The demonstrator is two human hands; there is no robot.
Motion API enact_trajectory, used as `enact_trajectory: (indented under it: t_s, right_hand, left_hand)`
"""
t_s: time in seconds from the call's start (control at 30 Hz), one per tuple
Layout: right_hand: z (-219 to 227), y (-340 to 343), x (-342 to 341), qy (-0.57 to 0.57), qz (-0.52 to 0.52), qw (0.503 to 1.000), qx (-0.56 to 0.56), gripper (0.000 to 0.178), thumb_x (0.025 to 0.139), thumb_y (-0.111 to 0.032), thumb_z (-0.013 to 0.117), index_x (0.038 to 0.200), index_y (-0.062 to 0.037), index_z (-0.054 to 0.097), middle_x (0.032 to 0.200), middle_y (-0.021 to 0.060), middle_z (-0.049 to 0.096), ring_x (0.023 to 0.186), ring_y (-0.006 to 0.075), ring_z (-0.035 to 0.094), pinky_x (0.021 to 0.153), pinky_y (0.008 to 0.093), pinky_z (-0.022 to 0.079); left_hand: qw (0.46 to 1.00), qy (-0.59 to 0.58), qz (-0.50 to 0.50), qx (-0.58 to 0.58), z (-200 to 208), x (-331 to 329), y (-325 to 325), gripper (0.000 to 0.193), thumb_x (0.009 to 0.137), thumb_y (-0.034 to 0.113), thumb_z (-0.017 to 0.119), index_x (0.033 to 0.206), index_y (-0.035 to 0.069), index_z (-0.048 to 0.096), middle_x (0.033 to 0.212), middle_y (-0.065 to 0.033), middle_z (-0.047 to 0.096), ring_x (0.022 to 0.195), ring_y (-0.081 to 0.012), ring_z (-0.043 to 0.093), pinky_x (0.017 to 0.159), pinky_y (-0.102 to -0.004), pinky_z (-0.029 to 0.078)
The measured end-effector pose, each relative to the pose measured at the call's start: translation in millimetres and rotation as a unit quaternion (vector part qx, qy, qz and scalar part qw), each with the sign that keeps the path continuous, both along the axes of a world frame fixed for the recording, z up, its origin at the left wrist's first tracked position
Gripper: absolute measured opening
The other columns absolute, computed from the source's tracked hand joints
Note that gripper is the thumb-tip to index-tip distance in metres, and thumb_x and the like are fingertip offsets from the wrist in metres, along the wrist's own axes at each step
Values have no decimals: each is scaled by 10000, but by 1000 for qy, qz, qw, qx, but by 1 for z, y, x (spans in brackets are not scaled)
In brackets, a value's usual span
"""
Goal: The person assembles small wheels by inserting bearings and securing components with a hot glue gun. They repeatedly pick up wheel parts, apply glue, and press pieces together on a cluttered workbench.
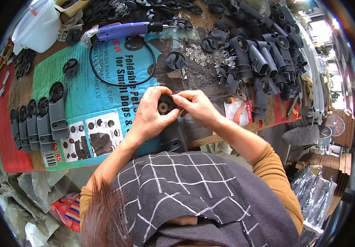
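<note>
A brown workbench (23,91) carries a red covering (16,159) and a teal sheet (76,84). Across its top lie 5 grey housings (57,111) in a row, a purple power screwdriver (124,30), scattered washers (197,56) and a heap of dark parts (264,55).

I see, on the worktop (22,87), a white bucket (37,29) just beside a cream tub (77,10); a spoked wheel (335,125) near stacked brown cardboard (343,144); lower, a red-and-blue bag (68,209) near crumpled sheeting (25,183).

Long purple plastic tool (124,31) behind the left hand (149,112)
Five grey plastic tubes (43,128) left (dark plastic heap (258,61) right).
</note>
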State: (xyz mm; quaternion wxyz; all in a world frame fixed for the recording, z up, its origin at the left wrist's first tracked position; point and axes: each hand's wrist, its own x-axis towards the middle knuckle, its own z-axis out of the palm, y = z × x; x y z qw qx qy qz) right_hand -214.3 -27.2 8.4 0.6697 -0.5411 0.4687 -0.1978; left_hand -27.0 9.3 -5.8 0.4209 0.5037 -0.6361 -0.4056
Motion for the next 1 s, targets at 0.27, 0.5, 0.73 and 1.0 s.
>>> enact_trajectory:
  t_s: [0.27, 0.5, 0.73, 1.0]
  right_hand:
    - [-19, -107, -28, 311, -91, 795, -513, 69, 826, -115, 671, 842, -48, 672, 830, 114, 627, 797, 308, 633, 724, 400, 499]
    - [-20, -110, -23, 370, -55, 748, -549, 93, 840, -115, 679, 847, -24, 671, 833, 107, 626, 747, 265, 636, 691, 361, 501]
    - [25, -5, 18, 139, 13, 927, -349, 81, 781, -71, 737, 811, -12, 689, 737, 59, 590, 653, 149, 578, 583, 283, 464]
    - [27, 9, 33, 167, 32, 914, -367, 79, 775, -49, 733, 850, -25, 732, 724, 66, 609, 651, 151, 598, 593, 283, 473]
  left_hand:
    - [999, -4, 40, -11, 0, -6, 5, 474, 657, 191, 770, 1065, 35, 586, 1059, -143, 576, 1013, -308, 585, 890, -380, 490]
    - [999, -1, 37, -24, -1, -5, 4, 475, 655, 180, 777, 1066, 42, 583, 1052, -137, 576, 1027, -303, 567, 903, -380, 475]
    - [996, 1, 79, -52, -9, -9, 7, 575, 644, 160, 775, 1123, 46, 479, 1104, -167, 525, 1090, -356, 511, 887, -420, 469]
    - [995, 10, 78, -61, -12, -9, 8, 574, 632, 151, 768, 1117, 44, 481, 1089, -161, 528, 1063, -347, 525, 863, -416, 482]
